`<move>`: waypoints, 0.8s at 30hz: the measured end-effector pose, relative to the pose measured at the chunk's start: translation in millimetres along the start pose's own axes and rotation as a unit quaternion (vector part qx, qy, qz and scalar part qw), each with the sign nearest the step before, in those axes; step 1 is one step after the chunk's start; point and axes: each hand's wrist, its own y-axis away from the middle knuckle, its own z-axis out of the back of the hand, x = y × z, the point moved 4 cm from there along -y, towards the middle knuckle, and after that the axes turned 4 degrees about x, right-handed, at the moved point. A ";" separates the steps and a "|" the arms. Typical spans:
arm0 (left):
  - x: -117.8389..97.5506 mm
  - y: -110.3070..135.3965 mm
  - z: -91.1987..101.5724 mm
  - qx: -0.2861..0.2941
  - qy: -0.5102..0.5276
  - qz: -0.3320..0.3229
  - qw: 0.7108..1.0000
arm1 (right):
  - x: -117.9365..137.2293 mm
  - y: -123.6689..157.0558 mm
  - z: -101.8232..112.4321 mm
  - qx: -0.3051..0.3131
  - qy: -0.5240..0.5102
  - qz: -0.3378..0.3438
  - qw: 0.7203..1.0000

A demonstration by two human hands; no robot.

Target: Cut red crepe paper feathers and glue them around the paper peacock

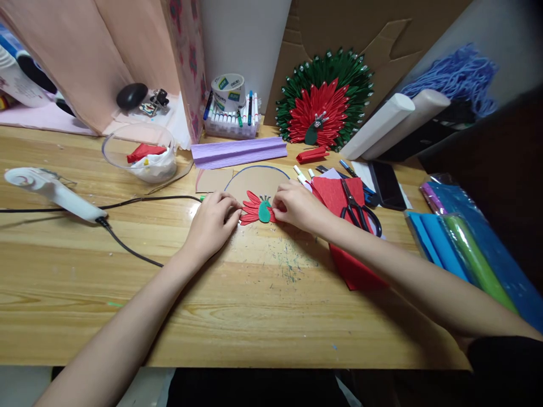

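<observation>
In the middle of the table a small paper peacock lies on a half-round cardboard piece (257,177) with a blue-lined edge. It has a green body (264,211), a small crest, and red paper feathers (251,210) fanned to the left. My left hand (215,219) rests at the left tips of those feathers, fingers curled and closed; what lies under them is hidden. On the other side of the green body, my right hand (293,204) pinches a red paper feather (272,213) between thumb and fingers. Black scissors (358,212) lie on red crepe paper (360,268) beside my right forearm.
A finished green-and-red peacock (324,102) leans at the back. A white glue gun (59,192) with a black cord lies left, near a clear bowl (110,150). Behind are purple crepe paper (240,151) and a marker box (231,131). A phone (387,185) and wrapped paper rolls (462,249) lie right.
</observation>
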 end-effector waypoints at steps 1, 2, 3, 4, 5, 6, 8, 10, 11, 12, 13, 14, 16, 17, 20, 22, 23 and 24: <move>0.0 0.1 0.1 -0.001 0.001 0.000 1.000 | 0.0 0.5 0.8 0.002 0.000 0.002 1.000; 0.0 0.1 0.1 -0.001 0.001 0.000 1.000 | 0.1 1.1 1.8 0.004 -0.001 0.004 1.000; 0.0 0.2 0.1 -0.001 0.001 0.000 1.000 | 0.4 1.9 3.0 0.006 -0.003 0.007 1.000; 0.0 0.2 0.1 0.000 0.001 0.000 1.000 | 0.9 2.6 4.3 0.007 -0.006 0.010 1.000; 0.0 0.2 0.0 0.000 0.001 0.000 1.000 | 1.4 3.3 5.5 0.007 -0.008 0.012 1.000; 0.0 0.3 0.0 0.000 0.002 0.000 1.000 | 2.0 3.9 6.5 0.007 -0.010 0.014 1.000; 0.1 0.4 -0.1 0.001 0.002 0.000 1.000 | 3.0 4.3 7.2 0.008 -0.010 0.016 1.000; 0.1 0.4 -0.1 0.002 0.001 0.001 1.000 | 4.0 3.8 6.8 0.011 -0.010 0.018 1.000; 0.1 0.4 -0.1 0.002 0.000 0.000 1.000 | 4.4 3.4 6.5 0.012 -0.010 0.019 1.000; 0.0 0.4 0.0 0.002 0.000 0.000 1.000 | 4.8 2.9 6.3 0.012 -0.012 0.020 1.000; -0.1 0.3 0.1 0.002 0.000 0.000 1.000 | 5.1 2.4 6.3 0.010 -0.013 0.020 1.000; -0.3 0.3 0.3 0.002 0.000 -0.001 1.000 | 5.2 2.0 6.4 0.009 -0.013 0.019 1.000; -0.6 0.3 0.4 0.003 -0.001 -0.001 1.000 | 5.2 1.2 6.4 0.010 -0.012 0.017 1.000; -0.7 0.3 0.4 0.004 -0.002 0.000 1.000 | 5.1 0.9 6.2 0.011 -0.012 0.017 1.000; -0.5 0.3 0.2 0.007 -0.007 0.003 1.000 | 4.3 -0.6 5.4 0.014 -0.015 0.016 1.000; -0.1 0.3 0.0 0.009 -0.008 0.003 1.000 | 3.4 -2.3 5.1 0.019 -0.019 0.013 1.000; 0.0 0.2 -0.1 0.010 -0.008 0.003 1.000 | 2.7 -3.2 5.5 0.023 -0.022 0.010 0.999; 0.1 0.1 -0.1 0.011 -0.008 0.003 1.000 | 2.0 -4.0 6.4 0.028 -0.026 0.008 0.999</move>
